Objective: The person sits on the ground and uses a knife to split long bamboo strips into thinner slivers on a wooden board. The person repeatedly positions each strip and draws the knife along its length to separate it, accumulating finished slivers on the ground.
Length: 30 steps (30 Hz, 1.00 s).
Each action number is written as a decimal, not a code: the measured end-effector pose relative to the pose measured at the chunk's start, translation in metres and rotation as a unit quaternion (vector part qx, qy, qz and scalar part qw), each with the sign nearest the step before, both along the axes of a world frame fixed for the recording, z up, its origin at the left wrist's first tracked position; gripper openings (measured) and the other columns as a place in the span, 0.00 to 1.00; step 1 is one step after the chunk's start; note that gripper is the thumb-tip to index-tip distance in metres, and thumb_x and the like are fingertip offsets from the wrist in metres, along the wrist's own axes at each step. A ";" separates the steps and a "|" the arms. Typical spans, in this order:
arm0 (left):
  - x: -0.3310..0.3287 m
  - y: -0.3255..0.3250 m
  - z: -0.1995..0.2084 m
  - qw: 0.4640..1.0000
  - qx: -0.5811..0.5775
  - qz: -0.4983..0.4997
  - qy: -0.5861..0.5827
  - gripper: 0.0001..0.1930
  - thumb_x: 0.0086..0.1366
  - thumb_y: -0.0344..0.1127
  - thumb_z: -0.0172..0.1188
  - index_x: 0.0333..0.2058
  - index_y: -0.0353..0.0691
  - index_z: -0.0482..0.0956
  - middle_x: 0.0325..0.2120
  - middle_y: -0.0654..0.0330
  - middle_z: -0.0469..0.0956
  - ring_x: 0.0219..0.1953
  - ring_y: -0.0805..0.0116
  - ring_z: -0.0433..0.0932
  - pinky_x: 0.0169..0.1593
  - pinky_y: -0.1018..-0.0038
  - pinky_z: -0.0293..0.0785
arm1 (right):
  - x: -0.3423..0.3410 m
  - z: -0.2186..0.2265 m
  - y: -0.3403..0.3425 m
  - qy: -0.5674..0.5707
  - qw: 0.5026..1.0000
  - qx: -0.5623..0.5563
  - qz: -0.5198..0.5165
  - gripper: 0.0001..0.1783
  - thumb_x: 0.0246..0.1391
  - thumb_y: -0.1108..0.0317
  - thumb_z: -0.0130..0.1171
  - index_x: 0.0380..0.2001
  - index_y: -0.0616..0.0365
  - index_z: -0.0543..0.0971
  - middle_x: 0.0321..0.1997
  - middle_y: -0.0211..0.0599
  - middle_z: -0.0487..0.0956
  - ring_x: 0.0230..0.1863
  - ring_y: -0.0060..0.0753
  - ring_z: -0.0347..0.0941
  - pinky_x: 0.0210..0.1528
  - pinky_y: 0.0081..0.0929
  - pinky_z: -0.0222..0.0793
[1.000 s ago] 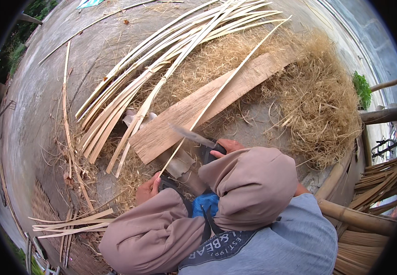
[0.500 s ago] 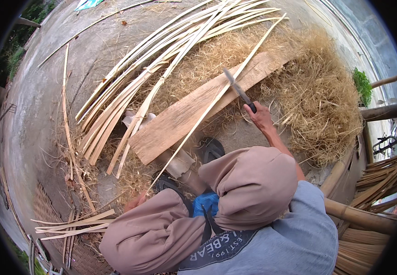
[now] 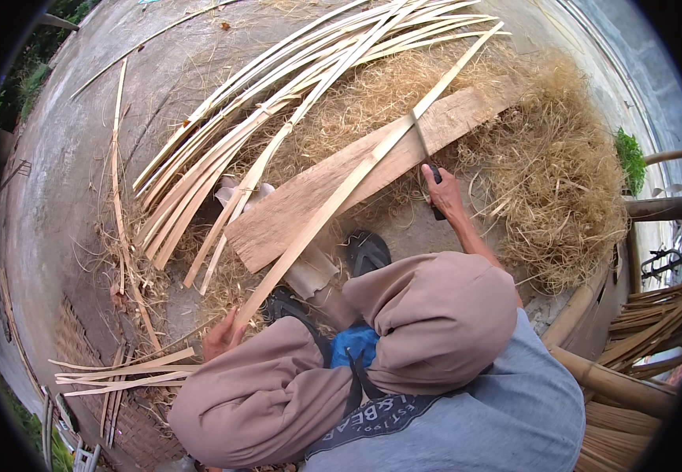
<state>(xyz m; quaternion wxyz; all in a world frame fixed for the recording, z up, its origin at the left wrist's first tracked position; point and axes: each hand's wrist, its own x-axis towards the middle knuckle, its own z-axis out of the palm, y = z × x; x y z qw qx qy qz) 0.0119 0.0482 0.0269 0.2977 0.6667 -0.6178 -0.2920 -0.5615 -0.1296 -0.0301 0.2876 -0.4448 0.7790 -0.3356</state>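
My left hand (image 3: 221,336), beside my left knee, is closed on the near end of a long pale bamboo strip (image 3: 336,200). The strip slants up to the far right across a wooden board (image 3: 297,206), its broad side showing. Over on the right, my right hand (image 3: 445,193) grips a knife (image 3: 436,175) by its black handle. The narrow blade lies across the strip above the board, seen nearly edge-on; whether it touches the strip I cannot tell. Part of my left hand is hidden behind the knee.
Many long bamboo strips (image 3: 234,118) lie fanned out at the far left. Curly shavings (image 3: 561,173) are heaped to the right and under the board. Shorter strips (image 3: 132,371) lie by my left knee, and a bamboo pole (image 3: 612,379) runs along the right.
The bamboo strip has turned from its thin edge to its broad side. My left hand has come up a little into view, and the knife blade has swung to point more steeply away.
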 end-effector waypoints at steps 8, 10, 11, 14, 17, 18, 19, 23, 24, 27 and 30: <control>-0.043 -0.050 0.021 0.961 0.276 -0.004 0.023 0.25 0.67 0.53 0.70 0.25 0.34 0.79 0.15 0.67 0.70 0.21 0.78 0.65 0.24 0.70 0.60 | 0.117 0.024 0.100 0.159 0.924 -0.034 0.346 0.30 0.66 0.41 0.61 0.30 0.61 0.76 0.21 0.52 0.79 0.23 0.57 0.75 0.27 0.47 0.70; -0.032 -0.038 0.016 0.959 0.284 -0.002 0.018 0.23 0.67 0.50 0.69 0.25 0.34 0.79 0.15 0.66 0.70 0.21 0.77 0.65 0.24 0.69 0.60 | 0.075 0.028 0.058 0.097 0.977 0.060 0.182 0.30 0.65 0.41 0.62 0.29 0.60 0.75 0.22 0.55 0.79 0.27 0.59 0.80 0.31 0.51 0.72; -0.036 -0.036 0.015 0.960 0.281 -0.004 0.009 0.22 0.68 0.48 0.69 0.26 0.33 0.80 0.15 0.64 0.71 0.21 0.77 0.66 0.25 0.68 0.62 | 0.069 0.030 0.046 0.094 0.979 0.076 0.167 0.30 0.65 0.40 0.62 0.30 0.60 0.75 0.23 0.55 0.80 0.28 0.60 0.80 0.32 0.52 0.73; -0.049 -0.048 0.002 0.955 0.295 -0.033 0.008 0.19 0.69 0.45 0.69 0.27 0.33 0.81 0.16 0.64 0.73 0.22 0.78 0.67 0.25 0.70 0.63 | 0.054 0.037 0.056 0.127 0.976 0.053 0.171 0.30 0.65 0.40 0.62 0.30 0.60 0.75 0.26 0.56 0.80 0.32 0.61 0.80 0.35 0.52 0.74; -0.024 -0.031 -0.012 0.935 0.336 -0.016 0.114 0.18 0.70 0.45 0.69 0.28 0.36 0.81 0.18 0.68 0.75 0.22 0.81 0.68 0.24 0.73 0.62 | 0.065 0.026 0.081 0.192 0.908 -0.031 0.371 0.30 0.64 0.40 0.63 0.29 0.60 0.74 0.25 0.56 0.80 0.31 0.61 0.80 0.34 0.52 0.74; -0.009 -0.018 -0.008 0.922 0.351 -0.003 0.163 0.18 0.70 0.46 0.69 0.29 0.37 0.81 0.19 0.70 0.76 0.22 0.82 0.69 0.24 0.74 0.61 | 0.057 0.018 0.068 0.185 0.935 -0.009 0.303 0.30 0.64 0.39 0.63 0.31 0.60 0.74 0.27 0.55 0.81 0.33 0.60 0.81 0.35 0.52 0.74; -0.004 -0.018 -0.007 0.921 0.354 -0.011 0.160 0.17 0.70 0.45 0.69 0.30 0.37 0.82 0.20 0.70 0.76 0.23 0.83 0.69 0.24 0.75 0.62 | 0.045 0.015 0.052 0.167 0.957 0.026 0.235 0.30 0.63 0.39 0.64 0.32 0.59 0.74 0.29 0.54 0.81 0.34 0.60 0.81 0.35 0.52 0.74; 0.001 -0.009 0.004 0.922 0.360 -0.005 0.143 0.17 0.71 0.47 0.67 0.32 0.37 0.83 0.21 0.70 0.78 0.24 0.81 0.71 0.26 0.74 0.65 | 0.067 0.031 0.039 0.116 0.965 0.061 0.225 0.31 0.64 0.38 0.63 0.32 0.60 0.75 0.27 0.53 0.81 0.32 0.59 0.81 0.34 0.50 0.74; -0.003 -0.015 0.008 0.924 0.359 -0.010 0.135 0.19 0.71 0.48 0.67 0.32 0.37 0.82 0.21 0.70 0.78 0.23 0.80 0.72 0.26 0.73 0.66 | 0.070 0.028 0.052 0.157 0.939 0.006 0.306 0.31 0.64 0.38 0.62 0.30 0.61 0.75 0.25 0.54 0.80 0.30 0.58 0.81 0.33 0.49 0.74; 0.009 -0.002 0.014 0.925 0.359 0.004 0.125 0.19 0.71 0.48 0.66 0.32 0.36 0.83 0.21 0.68 0.78 0.23 0.78 0.72 0.26 0.72 0.66 | 0.036 0.012 0.036 0.178 0.959 -0.035 0.219 0.33 0.65 0.38 0.61 0.28 0.64 0.77 0.20 0.53 0.79 0.24 0.52 0.78 0.29 0.45 0.72; 0.019 0.004 0.010 0.924 0.362 0.017 0.122 0.19 0.71 0.49 0.66 0.32 0.36 0.83 0.21 0.66 0.79 0.23 0.76 0.73 0.26 0.70 0.67 | -0.016 0.025 0.004 0.139 0.990 0.009 0.025 0.33 0.65 0.39 0.61 0.29 0.64 0.77 0.20 0.53 0.79 0.25 0.51 0.78 0.29 0.45 0.72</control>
